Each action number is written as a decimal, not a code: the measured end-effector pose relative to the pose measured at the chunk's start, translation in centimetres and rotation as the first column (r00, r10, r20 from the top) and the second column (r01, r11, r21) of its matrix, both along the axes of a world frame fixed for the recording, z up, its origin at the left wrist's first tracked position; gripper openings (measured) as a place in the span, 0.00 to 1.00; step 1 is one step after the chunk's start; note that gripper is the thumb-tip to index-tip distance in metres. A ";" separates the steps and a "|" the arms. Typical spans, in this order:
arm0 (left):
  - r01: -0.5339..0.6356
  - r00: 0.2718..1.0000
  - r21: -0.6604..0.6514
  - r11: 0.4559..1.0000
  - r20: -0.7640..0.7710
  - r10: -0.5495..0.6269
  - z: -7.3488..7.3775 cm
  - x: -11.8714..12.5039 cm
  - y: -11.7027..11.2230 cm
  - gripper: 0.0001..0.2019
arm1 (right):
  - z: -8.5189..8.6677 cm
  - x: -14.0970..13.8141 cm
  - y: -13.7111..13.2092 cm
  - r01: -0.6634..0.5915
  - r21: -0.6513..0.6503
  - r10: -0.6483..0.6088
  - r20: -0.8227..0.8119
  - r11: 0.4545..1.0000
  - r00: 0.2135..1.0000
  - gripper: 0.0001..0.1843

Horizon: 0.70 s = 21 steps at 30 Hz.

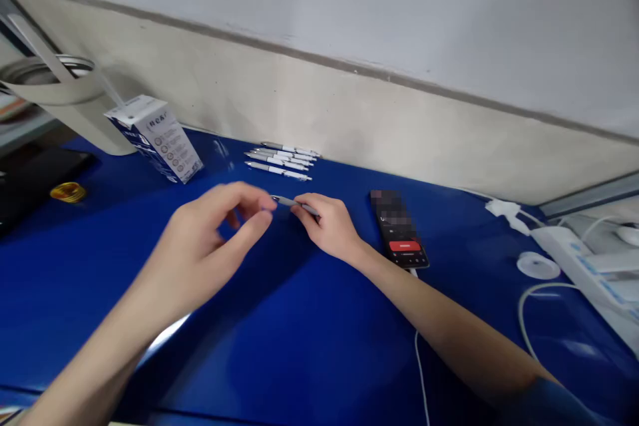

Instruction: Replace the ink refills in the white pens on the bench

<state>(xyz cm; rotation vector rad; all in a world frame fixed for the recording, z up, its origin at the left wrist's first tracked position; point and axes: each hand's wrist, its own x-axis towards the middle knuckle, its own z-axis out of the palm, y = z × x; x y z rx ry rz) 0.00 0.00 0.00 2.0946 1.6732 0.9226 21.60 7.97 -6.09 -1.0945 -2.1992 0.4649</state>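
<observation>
A pen (pixel 285 201) with a grey grip and metal tip is held low over the blue desk, pointing left. My right hand (pixel 329 223) is closed around its rear part, which the fingers partly hide. At the tip end is my left hand (pixel 214 233), slightly blurred, its thumb and index finger curved toward each other with a small gap. Nothing shows between those fingertips; whether they touch the pen tip is hard to see. Behind the hands, several white and grey pens (pixel 279 171) lie side by side near the wall.
A phone (pixel 399 229) with a charging cable lies right of my right hand. Further right are a power strip (pixel 584 273), cables and a round white lid (pixel 538 265). At left stand a printed carton (pixel 160 140) and a pale bin (pixel 94 113), with a yellow coil (pixel 68 192) nearby.
</observation>
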 end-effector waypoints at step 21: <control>0.452 0.881 0.183 0.873 -0.248 -0.403 -3.6 1.5 9.2 0.07 | -0.2 0.4 0.3 -0.035 0.044 0.028 0.144 0.998 0.989 0.12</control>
